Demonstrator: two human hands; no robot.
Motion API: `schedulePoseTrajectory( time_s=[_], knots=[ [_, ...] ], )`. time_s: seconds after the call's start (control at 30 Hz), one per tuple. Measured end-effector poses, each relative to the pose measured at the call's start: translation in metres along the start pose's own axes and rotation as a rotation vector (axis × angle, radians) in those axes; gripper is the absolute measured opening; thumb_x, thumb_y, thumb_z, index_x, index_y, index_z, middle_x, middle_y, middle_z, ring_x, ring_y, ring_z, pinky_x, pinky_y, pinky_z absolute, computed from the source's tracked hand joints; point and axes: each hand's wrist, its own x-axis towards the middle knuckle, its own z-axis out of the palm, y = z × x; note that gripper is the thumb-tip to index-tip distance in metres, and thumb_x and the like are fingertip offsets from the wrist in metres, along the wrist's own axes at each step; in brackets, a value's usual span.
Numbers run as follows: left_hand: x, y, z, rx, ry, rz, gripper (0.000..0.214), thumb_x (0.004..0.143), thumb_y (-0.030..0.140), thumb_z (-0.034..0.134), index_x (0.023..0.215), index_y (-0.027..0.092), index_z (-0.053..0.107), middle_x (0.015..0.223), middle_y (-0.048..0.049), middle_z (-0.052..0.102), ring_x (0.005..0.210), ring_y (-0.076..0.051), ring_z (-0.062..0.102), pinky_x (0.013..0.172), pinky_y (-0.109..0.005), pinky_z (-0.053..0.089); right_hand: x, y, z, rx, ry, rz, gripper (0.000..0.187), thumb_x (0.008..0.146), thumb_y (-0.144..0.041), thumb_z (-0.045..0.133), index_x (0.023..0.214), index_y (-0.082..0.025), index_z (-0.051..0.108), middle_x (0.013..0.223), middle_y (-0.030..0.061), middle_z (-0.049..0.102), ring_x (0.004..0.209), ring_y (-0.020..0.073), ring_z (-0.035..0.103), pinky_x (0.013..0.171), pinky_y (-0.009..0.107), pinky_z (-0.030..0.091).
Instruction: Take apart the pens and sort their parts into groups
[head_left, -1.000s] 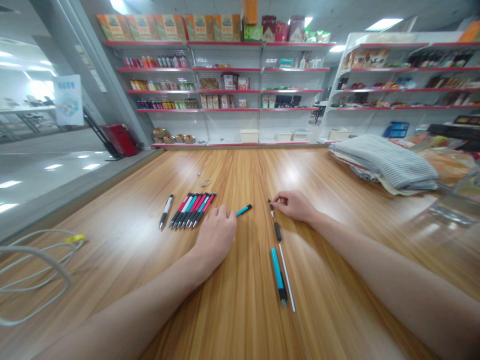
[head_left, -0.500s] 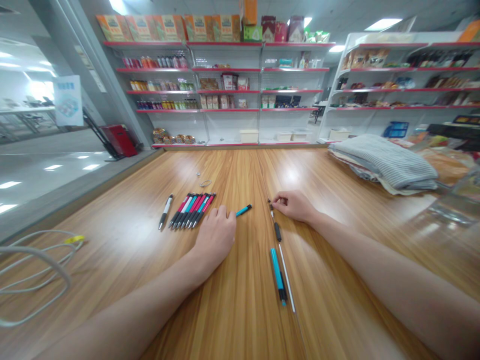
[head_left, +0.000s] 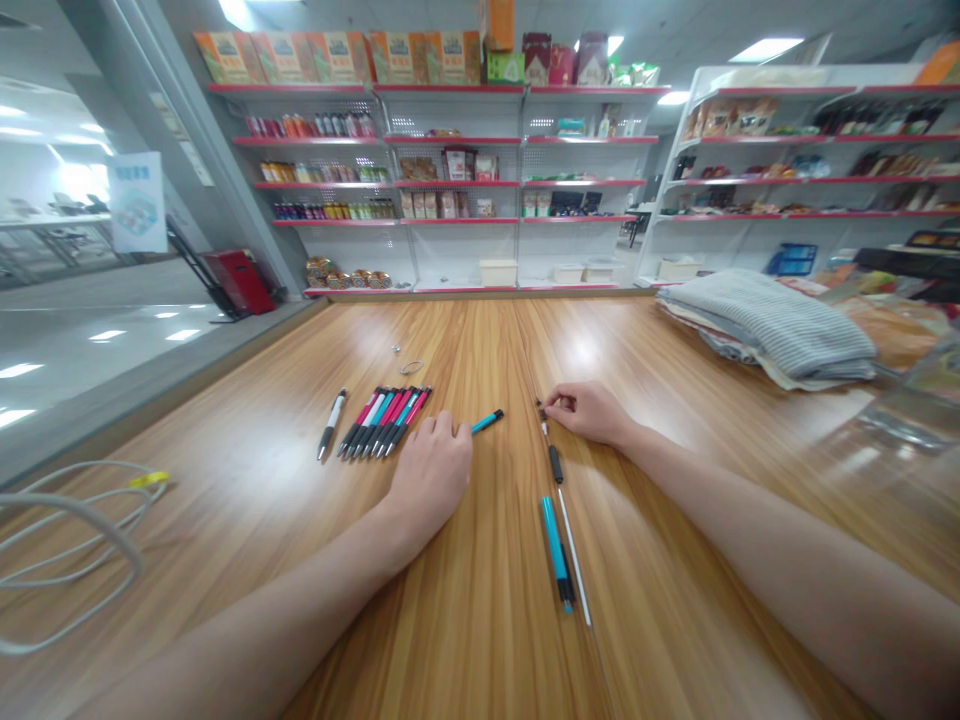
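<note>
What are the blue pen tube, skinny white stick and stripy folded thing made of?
The blue tube looks like hard, smooth plastic: straight sides, bright colour. The white stick is probably smooth plastic too, but it's too thin to be sure. The stripy thing seems to be soft, dull cloth, because it folds with rounded edges.

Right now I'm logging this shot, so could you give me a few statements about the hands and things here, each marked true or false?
1. A blue-and-black piece shows beyond the fingers of the left hand. True.
2. The fingertips of the right hand are at a small dark part. True.
3. The white rod lies left of the blue barrel. False: it lies to its right.
4. The lone white-and-black pen lies right of the pen row. False: it lies to its left.
</note>
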Motion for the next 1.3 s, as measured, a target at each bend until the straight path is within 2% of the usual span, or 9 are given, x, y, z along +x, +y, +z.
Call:
schedulePoseTrajectory(
  time_s=[0.47,0.7,0.83,0.97,1.07,1.17,1.3],
  knots=[
    [0.000,0.001,-0.002,0.012,-0.013,-0.051,0.020,0.080,0.009,0.046,0.096,0.014,0.058,0.097,-0.0122,0.054,0.095,-0.024,0.052,0.078,-0.036,0.044,-0.001,0.001,0.000,0.014,-0.004,0.000,0.016,0.079,-0.029,0.056,0.082,-0.019,0.068,0.061,-0.0007,0.062,0.055,0.0109,0.052,0.054,0.022,0.035],
    [0.000,0.000,-0.001,0.025,0.028,-0.032,0.019,0.081,0.008,0.042,0.093,0.013,0.057,0.095,-0.0126,0.055,0.093,-0.026,0.053,0.075,-0.037,0.044,-0.001,0.001,0.001,0.018,-0.009,0.000,0.016,0.079,-0.027,0.055,0.082,-0.019,0.068,0.061,-0.0007,0.061,0.054,0.0110,0.052,0.054,0.022,0.035],
    [0.001,-0.001,0.002,-0.015,0.058,-0.074,0.015,0.083,0.010,0.040,0.088,0.012,0.054,0.090,-0.0119,0.057,0.089,-0.026,0.056,0.074,-0.037,0.044,-0.001,0.002,0.001,0.020,0.016,0.005,0.017,0.079,-0.026,0.054,0.082,-0.018,0.068,0.060,-0.0003,0.061,0.054,0.0112,0.052,0.054,0.023,0.035],
    [0.005,-0.003,0.006,-0.254,0.168,-0.093,0.013,0.090,0.018,0.039,0.093,0.014,0.051,0.090,-0.0100,0.058,0.085,-0.023,0.058,0.074,-0.034,0.045,-0.002,-0.007,-0.003,0.009,0.194,-0.001,0.020,0.082,-0.025,0.051,0.092,-0.018,0.066,0.063,0.0004,0.060,0.056,0.0118,0.051,0.057,0.024,0.037],
    [0.008,-0.003,0.007,-0.533,0.303,-0.081,0.012,0.092,0.021,0.040,0.099,0.016,0.048,0.092,-0.0078,0.059,0.087,-0.020,0.059,0.076,-0.031,0.047,-0.005,-0.019,-0.006,-0.003,0.287,-0.089,0.021,0.083,-0.025,0.050,0.097,-0.017,0.064,0.069,0.0019,0.060,0.060,0.0126,0.052,0.062,0.025,0.039],
    [0.008,-0.002,0.006,-0.761,0.402,-0.071,0.012,0.091,0.023,0.043,0.101,0.017,0.046,0.090,-0.0056,0.060,0.084,-0.017,0.061,0.077,-0.030,0.049,-0.008,-0.031,-0.008,-0.004,0.282,-0.193,0.021,0.084,-0.024,0.050,0.099,-0.017,0.063,0.074,0.0034,0.060,0.065,0.0132,0.053,0.066,0.025,0.041],
    [0.007,0.004,0.007,-1.174,0.397,-0.032,0.023,0.089,0.028,0.051,0.106,0.019,0.040,0.091,-0.0046,0.062,0.079,-0.015,0.066,0.075,-0.029,0.053,-0.012,-0.042,-0.011,-0.034,0.219,-0.358,0.026,0.083,-0.028,0.053,0.107,-0.018,0.060,0.082,0.0053,0.059,0.074,0.0155,0.055,0.069,0.027,0.043]
  ],
)
